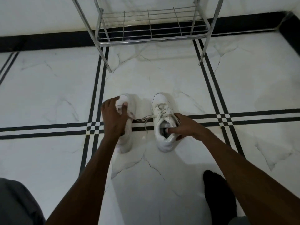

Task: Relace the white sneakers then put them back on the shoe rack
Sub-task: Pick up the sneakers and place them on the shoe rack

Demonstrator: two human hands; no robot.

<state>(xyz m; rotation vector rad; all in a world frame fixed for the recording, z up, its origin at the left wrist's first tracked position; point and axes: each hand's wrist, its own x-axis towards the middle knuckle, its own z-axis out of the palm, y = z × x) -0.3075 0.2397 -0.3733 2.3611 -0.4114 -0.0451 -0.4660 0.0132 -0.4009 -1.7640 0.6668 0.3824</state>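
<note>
Two white sneakers stand side by side on the marble floor, toes pointing away from me. My left hand (114,116) lies over the top of the left sneaker (128,140), fingers curled around its laced middle; much of that shoe is hidden under the hand. My right hand (186,128) grips the right sneaker (162,127) at its collar, with the thumb inside the opening and the fingers outside. That shoe's laces (146,120) are threaded and their loose ends trail onto the floor between the shoes. The metal shoe rack (151,40) stands just beyond.
The rack's low wire shelf holds nothing, and its legs (108,65) rest on the floor ahead. A black skirting band runs along the wall behind. My foot in a black sock (217,192) is at lower right, and a grey-clothed knee (16,203) at lower left.
</note>
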